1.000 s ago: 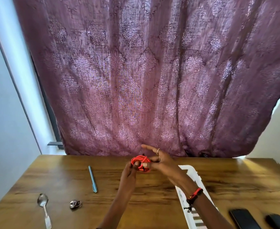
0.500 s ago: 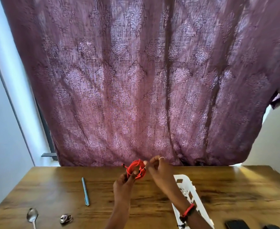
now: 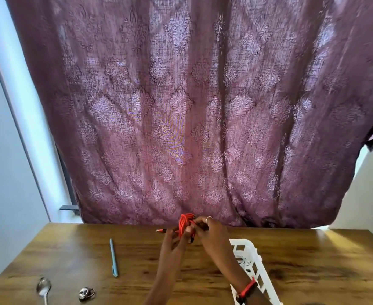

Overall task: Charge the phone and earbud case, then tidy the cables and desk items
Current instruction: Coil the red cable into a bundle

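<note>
Between both hands' grip (image 3: 189, 233), above the table (image 3: 71, 256), sits the coiled red cable (image 3: 184, 223).

Curtain (image 3: 203, 106) at 12 o'clock: purple-maroon with a paler diamond medallion print; wall (image 3: 3, 150) at 9: pale blue-grey. Table (image 3: 71, 260): warm brown woodgrain, with a light-blue pen (image 3: 113, 257) at 7, silver spoon (image 3: 43, 289) at 8 and white slotted basket (image 3: 250, 258) at 5. Red cable coil (image 3: 185, 224) at 6 with a dark plug end, red-and-black wristband (image 3: 246, 290) at 5.
</note>
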